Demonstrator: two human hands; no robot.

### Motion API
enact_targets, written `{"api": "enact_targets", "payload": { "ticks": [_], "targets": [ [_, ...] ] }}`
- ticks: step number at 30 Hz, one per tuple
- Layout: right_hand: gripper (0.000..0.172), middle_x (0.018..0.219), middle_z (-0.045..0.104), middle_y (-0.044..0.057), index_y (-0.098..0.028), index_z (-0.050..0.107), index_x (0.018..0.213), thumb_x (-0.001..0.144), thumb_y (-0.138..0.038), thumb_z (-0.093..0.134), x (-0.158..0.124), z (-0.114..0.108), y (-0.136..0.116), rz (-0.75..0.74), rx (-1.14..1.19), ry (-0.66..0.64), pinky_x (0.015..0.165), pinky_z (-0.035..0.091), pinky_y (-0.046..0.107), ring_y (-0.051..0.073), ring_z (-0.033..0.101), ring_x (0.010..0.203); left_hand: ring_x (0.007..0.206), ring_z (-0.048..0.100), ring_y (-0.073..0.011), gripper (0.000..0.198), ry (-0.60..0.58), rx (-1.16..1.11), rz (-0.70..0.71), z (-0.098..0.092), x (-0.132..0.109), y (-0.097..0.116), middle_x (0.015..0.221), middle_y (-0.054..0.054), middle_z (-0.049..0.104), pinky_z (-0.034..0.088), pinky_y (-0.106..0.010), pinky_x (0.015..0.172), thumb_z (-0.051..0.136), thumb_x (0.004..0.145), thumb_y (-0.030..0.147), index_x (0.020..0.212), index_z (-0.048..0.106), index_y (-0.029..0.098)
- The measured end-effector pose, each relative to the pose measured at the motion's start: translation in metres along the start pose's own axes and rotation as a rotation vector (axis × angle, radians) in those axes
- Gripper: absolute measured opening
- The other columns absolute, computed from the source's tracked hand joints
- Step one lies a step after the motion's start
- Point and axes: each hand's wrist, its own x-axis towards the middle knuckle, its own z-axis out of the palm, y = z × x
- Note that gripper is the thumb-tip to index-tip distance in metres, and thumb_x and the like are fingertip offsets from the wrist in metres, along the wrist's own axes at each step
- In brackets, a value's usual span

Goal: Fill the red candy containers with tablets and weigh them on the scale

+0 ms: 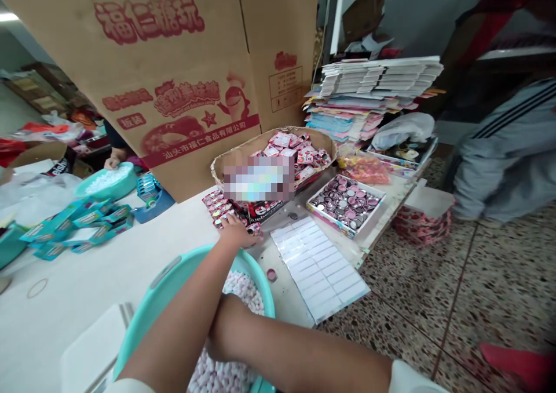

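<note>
My left hand (238,233) reaches forward across the white table (87,288) and lies on a row of small red and pink packets (216,204) in front of a wicker basket (325,144) filled with more of them. Its fingers curl down onto one packet. My right forearm crosses under the left arm into a teal basin (174,271) of pink and white candies (247,293). The right hand itself is hidden behind my left forearm, down among the candies.
A large printed cardboard box (174,62) stands behind the basket. A tray of round tins (346,200) and a label sheet (319,265) lie to the right. Teal boxes (78,222) and a teal bowl (106,181) are at left, beside another person's hand (113,161). A person in grey (508,149) is at right.
</note>
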Motion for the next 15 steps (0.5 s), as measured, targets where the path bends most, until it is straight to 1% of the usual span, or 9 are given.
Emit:
{"api": "enact_targets", "payload": {
  "ticks": [2, 5, 8, 11, 13, 15],
  "targets": [
    [0.063, 0.143, 0.055, 0.01, -0.024, 0.056, 0.136, 0.074, -0.021, 0.068, 0.0, -0.002, -0.001, -0.007, -0.001, -0.011, 0.089, 0.058, 0.049, 0.035, 0.058, 0.124, 0.148, 0.002, -0.049, 0.125, 0.01, -0.021, -0.012, 0.0, 0.0, 0.001, 0.162, -0.026, -0.003, 0.029, -0.062, 0.112, 0.06, 0.065, 0.073, 0.156, 0.007, 0.005],
    [0.051, 0.136, 0.061, 0.011, -0.023, 0.064, 0.125, 0.074, -0.022, 0.067, 0.0, -0.004, -0.002, -0.005, -0.014, -0.035, 0.086, 0.059, 0.05, 0.037, 0.06, 0.121, 0.148, 0.005, -0.0495, 0.117, 0.0, -0.026, -0.018, 0.001, 0.001, 0.002, 0.162, -0.026, -0.001, 0.031, -0.064, 0.109, 0.061, 0.069, 0.064, 0.156, 0.007, 0.008],
    [0.039, 0.131, 0.065, 0.011, -0.023, 0.068, 0.115, 0.075, -0.023, 0.065, -0.003, -0.008, -0.004, 0.002, -0.023, -0.012, 0.081, 0.06, 0.047, 0.035, 0.064, 0.114, 0.148, 0.005, -0.0495, 0.117, -0.022, -0.01, 0.01, -0.002, 0.005, -0.006, 0.163, -0.024, 0.003, 0.031, -0.066, 0.108, 0.069, 0.063, 0.056, 0.157, 0.012, 0.013],
    [0.036, 0.119, 0.07, 0.013, -0.019, 0.067, 0.112, 0.077, -0.027, 0.064, -0.006, -0.012, -0.005, 0.027, -0.005, 0.016, 0.075, 0.061, 0.045, 0.033, 0.069, 0.103, 0.148, 0.007, -0.0492, 0.122, -0.026, 0.005, 0.065, -0.006, 0.011, -0.022, 0.163, -0.022, 0.008, 0.03, -0.067, 0.108, 0.074, 0.056, 0.058, 0.156, 0.017, 0.018],
    [0.037, 0.11, 0.071, 0.015, -0.015, 0.067, 0.109, 0.076, -0.03, 0.064, -0.007, -0.013, -0.006, 0.051, -0.006, 0.028, 0.07, 0.061, 0.043, 0.033, 0.071, 0.093, 0.148, 0.009, -0.0472, 0.124, -0.009, 0.008, 0.11, -0.007, 0.015, -0.034, 0.163, -0.022, 0.01, 0.031, -0.063, 0.11, 0.074, 0.055, 0.06, 0.156, 0.017, 0.017],
    [0.037, 0.106, 0.071, 0.015, -0.013, 0.068, 0.106, 0.075, -0.031, 0.065, -0.008, -0.012, -0.007, 0.056, -0.019, 0.049, 0.066, 0.061, 0.042, 0.032, 0.071, 0.087, 0.149, 0.011, -0.045, 0.124, 0.023, 0.006, 0.151, -0.007, 0.02, -0.042, 0.163, -0.023, 0.01, 0.029, -0.056, 0.113, 0.073, 0.055, 0.061, 0.156, 0.017, 0.013]
  ]
}}
